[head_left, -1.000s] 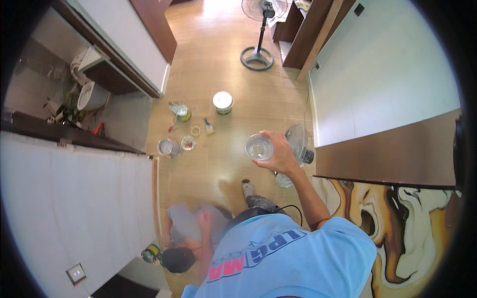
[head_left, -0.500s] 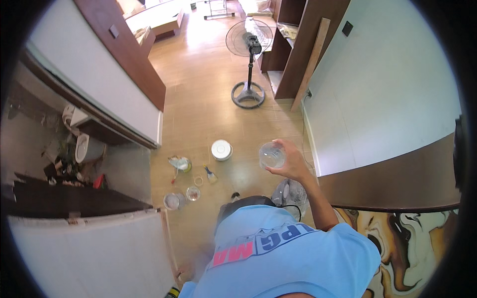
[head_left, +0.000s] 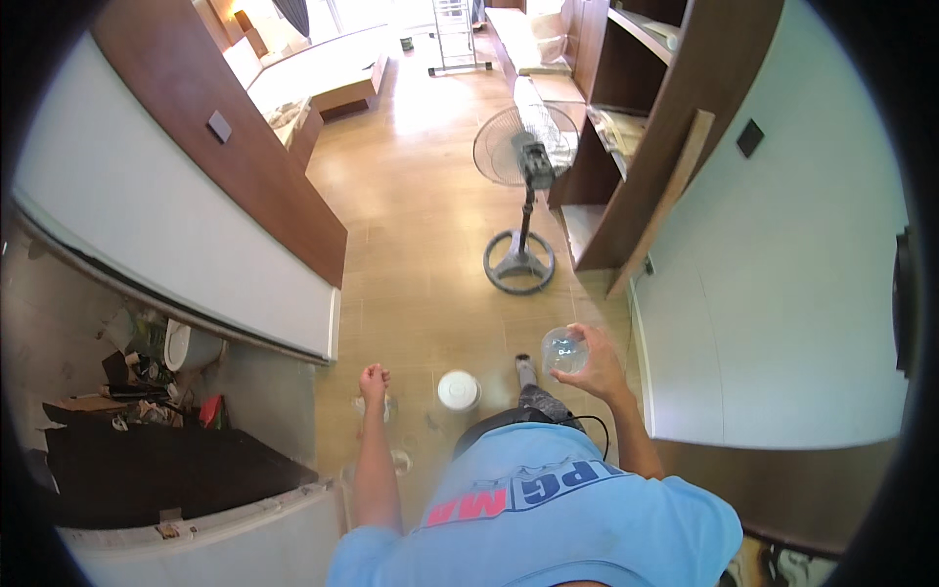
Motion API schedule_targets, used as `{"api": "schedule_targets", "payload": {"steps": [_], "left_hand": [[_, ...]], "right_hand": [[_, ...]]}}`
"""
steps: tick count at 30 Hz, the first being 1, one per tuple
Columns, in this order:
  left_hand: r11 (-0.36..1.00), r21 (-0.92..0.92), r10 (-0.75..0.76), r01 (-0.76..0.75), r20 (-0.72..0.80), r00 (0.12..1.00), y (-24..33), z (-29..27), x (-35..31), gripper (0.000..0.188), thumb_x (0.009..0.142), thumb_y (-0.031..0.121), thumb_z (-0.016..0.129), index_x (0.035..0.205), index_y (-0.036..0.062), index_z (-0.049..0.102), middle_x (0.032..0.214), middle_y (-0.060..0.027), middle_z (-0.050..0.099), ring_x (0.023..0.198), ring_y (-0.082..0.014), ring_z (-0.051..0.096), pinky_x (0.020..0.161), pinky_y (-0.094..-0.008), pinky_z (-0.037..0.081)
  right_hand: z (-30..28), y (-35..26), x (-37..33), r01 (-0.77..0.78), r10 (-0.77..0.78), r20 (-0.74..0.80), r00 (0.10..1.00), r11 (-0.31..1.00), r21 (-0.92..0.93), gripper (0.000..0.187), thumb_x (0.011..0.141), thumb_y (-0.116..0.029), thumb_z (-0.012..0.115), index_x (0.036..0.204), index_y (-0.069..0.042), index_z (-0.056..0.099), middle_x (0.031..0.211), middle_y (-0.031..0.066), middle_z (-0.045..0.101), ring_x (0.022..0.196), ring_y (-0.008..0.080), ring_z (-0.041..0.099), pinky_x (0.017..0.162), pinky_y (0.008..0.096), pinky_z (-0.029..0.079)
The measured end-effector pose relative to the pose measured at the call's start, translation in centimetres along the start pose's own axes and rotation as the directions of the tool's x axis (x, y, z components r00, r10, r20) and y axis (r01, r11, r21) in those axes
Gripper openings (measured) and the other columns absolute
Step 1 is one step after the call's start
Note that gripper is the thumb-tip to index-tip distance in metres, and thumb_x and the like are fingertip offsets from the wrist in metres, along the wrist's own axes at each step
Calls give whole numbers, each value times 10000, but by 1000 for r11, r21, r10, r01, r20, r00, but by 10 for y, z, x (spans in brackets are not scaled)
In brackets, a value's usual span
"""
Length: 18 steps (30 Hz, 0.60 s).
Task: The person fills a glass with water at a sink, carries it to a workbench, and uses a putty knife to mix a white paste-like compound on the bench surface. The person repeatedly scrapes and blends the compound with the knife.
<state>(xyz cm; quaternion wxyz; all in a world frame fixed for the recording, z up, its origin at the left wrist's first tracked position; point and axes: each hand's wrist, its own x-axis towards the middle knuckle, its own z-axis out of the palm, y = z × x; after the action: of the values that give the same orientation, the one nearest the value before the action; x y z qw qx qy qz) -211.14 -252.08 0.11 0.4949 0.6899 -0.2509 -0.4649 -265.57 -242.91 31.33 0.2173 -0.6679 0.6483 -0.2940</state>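
Observation:
My right hand is wrapped round the side of a clear plastic tub, held out ahead of my body over the floor. The tub is see-through, and I make out no contents. My left hand is raised on an outstretched forearm, its fingers curled in and nothing showing in them. Between the two hands, a round white lidded container stands on the floor. A small clear container shows beside my left forearm, which partly hides the things on the floor there.
A stand fan is ahead on the wood floor, by open brown shelving. A loose plank leans there against the wall. At left, a doorway shows a toilet and clutter. A bed and a stepladder are farther off.
I have stepped forward, so the fan and white container sit lower in view. My left hand has come up from low at the left. The tub stays in my right hand.

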Motion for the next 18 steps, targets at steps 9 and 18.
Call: {"api": "schedule_targets", "payload": {"steps": [9, 18], "left_hand": [[774, 423, -496, 472, -57, 866, 7, 117, -23, 165, 1103, 209, 625, 1037, 71, 686, 848, -75, 740, 711, -189, 708, 599, -367, 570], [677, 130, -683, 724, -254, 685, 49, 147, 141, 130, 1072, 167, 613, 1066, 68, 698, 892, -86, 736, 746, -194, 716, 615, -366, 580]], "right_hand": [[-23, 43, 317, 194, -195, 30, 980, 980, 46, 879, 679, -347, 1021, 1420, -61, 645, 1253, 157, 731, 1208, 375, 655, 1111, 497, 514], [60, 24, 608, 239, -246, 120, 962, 969, 68, 853, 682, -363, 1012, 1397, -58, 662, 1261, 164, 736, 1227, 390, 668, 1097, 498, 530]]}}
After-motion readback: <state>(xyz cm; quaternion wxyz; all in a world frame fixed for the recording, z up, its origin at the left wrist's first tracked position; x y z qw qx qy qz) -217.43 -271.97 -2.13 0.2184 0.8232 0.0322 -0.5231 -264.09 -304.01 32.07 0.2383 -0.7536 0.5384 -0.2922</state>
